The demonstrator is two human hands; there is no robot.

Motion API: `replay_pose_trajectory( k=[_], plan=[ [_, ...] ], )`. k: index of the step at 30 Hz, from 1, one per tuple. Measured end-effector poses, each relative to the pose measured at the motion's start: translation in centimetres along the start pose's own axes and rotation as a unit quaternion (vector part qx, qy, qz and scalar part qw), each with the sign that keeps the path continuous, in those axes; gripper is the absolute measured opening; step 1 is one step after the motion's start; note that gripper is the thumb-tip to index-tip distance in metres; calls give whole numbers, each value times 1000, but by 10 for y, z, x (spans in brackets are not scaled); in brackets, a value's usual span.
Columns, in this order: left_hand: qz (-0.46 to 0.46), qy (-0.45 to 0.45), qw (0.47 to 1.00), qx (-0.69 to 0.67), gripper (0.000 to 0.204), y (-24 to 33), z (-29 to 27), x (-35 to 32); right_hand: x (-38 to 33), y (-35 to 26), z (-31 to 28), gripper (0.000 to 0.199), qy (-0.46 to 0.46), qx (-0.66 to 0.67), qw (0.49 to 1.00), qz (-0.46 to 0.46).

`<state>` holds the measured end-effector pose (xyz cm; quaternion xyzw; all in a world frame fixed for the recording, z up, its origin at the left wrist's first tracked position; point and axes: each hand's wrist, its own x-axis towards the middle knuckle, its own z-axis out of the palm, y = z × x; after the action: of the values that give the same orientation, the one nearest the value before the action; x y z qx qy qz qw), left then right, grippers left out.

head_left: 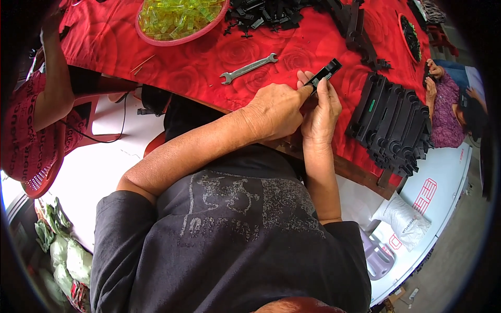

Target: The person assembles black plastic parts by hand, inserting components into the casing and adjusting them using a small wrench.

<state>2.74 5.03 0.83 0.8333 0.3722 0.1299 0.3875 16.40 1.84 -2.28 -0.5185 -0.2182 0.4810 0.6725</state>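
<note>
Over the front edge of the red table, my right hand (321, 117) holds a small black plastic part (324, 74) tilted up and away to the right. Its thumb lies along the near side, with fingers behind. My left hand (276, 112) is closed at the part's lower end, its index finger pressing there. That end is mostly hidden by the fingers. A double open-ended wrench (249, 69) lies on the cloth just beyond my hands. To their right sits a stack of long black plastic strips (389, 120), one with a green mark.
A pink-rimmed basket (156, 43) of yellow-green clear pieces stands at the far left-middle. Beside it is a pile of small black parts (263, 15). More long black strips (360, 31) lie far right. Other people sit at the left and right sides of the red tablecloth (198, 73).
</note>
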Motion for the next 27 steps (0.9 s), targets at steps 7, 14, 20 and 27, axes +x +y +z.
replay_pose_trajectory(
  k=[7,14,20,27],
  plan=[
    [11,41,999,-17,49,-5,5,-8,1,2,-1,29,-11,-1,1000,2],
    [2,46,999,-14,43,-2,4,-16,0,-3,4,29,8,-9,1000,-5],
    [2,61,998,-20,35,-3,11,-15,0,-1,4,29,7,-13,1000,-7],
    [14,39,999,-8,38,-4,8,-12,2,1,0,33,1,-13,1000,-8]
  ],
)
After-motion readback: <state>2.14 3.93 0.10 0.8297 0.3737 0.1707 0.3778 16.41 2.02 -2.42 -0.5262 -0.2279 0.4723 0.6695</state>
